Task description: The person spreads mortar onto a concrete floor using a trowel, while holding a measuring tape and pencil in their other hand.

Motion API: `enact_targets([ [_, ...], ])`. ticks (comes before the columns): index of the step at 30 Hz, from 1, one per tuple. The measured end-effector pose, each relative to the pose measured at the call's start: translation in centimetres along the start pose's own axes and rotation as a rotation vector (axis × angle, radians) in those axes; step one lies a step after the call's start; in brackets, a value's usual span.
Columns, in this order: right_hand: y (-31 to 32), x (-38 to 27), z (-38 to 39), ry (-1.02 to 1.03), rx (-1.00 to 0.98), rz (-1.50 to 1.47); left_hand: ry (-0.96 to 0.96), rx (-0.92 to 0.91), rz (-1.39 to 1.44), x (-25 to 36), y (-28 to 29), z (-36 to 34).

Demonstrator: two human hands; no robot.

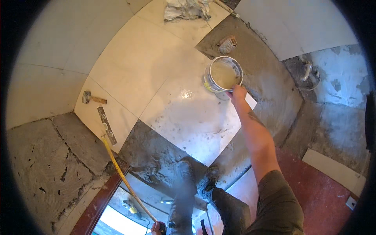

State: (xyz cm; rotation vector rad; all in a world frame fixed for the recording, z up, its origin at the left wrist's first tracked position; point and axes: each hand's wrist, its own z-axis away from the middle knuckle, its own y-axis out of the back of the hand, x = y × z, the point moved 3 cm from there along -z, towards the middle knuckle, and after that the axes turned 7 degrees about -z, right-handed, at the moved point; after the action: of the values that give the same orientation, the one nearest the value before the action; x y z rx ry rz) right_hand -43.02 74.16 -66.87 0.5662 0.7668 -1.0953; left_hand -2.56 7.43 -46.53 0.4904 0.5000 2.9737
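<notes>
My right hand [238, 94] grips the near rim of a bucket [214, 84] of pale, wet mix [224, 72] above the light floor tiles [164, 109]. My left hand [158, 228], at the lower edge, is closed on a long yellow pole [119, 168] that angles up toward the tiles at left, its far end near a metal level [106, 125]. A mallet with a wooden handle [98, 100] lies just beyond the level. My boots [209, 178] are below, near the bare grey mortar [141, 150].
A crumpled sack [186, 9] lies at the top; a patterned roll or container [228, 45] rests on mortar. Pipes [307, 72] stick out by the right wall. A reddish threshold [105, 196] is at lower left, a red surface [309, 192] and tile strip [333, 170] at lower right.
</notes>
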Motion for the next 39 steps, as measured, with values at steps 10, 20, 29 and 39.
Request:
enact_targets([
  [10,-11.2,0.4,0.9,0.053,0.008,0.045,0.002,-0.024,-0.014,1.4,0.1,0.5],
  [20,-14.2,1.7,-0.3,0.096,0.045,0.034,0.008,0.006,-0.021,1.9,-0.1,-0.8],
  [29,-14.5,4.6,-4.2,0.369,-0.031,0.641,-0.021,0.032,-0.066,1.0,-0.1,-2.0],
  [39,5.7,3.6,15.6,0.344,-0.664,1.277,-0.23,-0.083,0.128,7.2,-2.4,2.1],
])
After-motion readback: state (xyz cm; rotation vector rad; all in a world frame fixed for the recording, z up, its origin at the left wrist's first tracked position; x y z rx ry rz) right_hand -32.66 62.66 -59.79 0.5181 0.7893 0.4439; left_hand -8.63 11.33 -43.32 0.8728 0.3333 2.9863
